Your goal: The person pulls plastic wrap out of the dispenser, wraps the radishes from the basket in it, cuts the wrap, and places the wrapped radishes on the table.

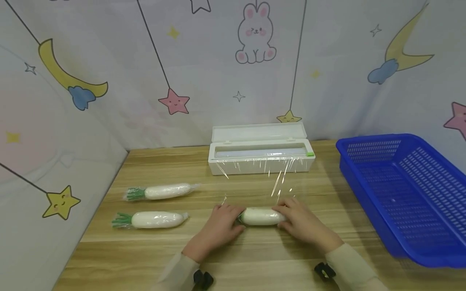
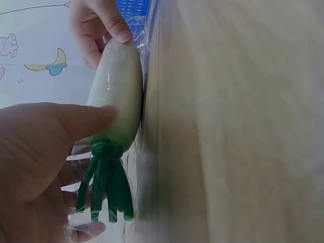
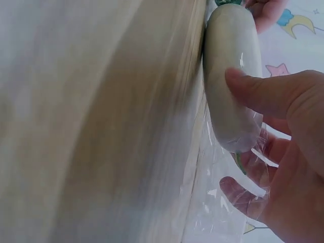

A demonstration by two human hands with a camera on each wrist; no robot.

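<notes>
A white radish (image 1: 262,216) with green tops lies crosswise on the table, with clear cling film (image 1: 278,188) on it that runs back to a white dispenser box (image 1: 261,165). My left hand (image 1: 225,224) grips its leafy end; in the left wrist view the thumb lies on the radish (image 2: 117,91) beside the green stalks (image 2: 109,182). My right hand (image 1: 300,220) holds the other end, its thumb (image 3: 253,88) on the radish and its fingers behind loose film. How tightly the film sits underneath is hidden.
Two film-wrapped radishes, a rear one (image 1: 167,191) and a front one (image 1: 158,220), lie on the left of the wooden table (image 1: 145,258). A blue plastic basket (image 1: 367,202) stands at the right. The dispenser's lid (image 1: 258,131) is raised, close to the printed cloth (image 1: 204,72) behind.
</notes>
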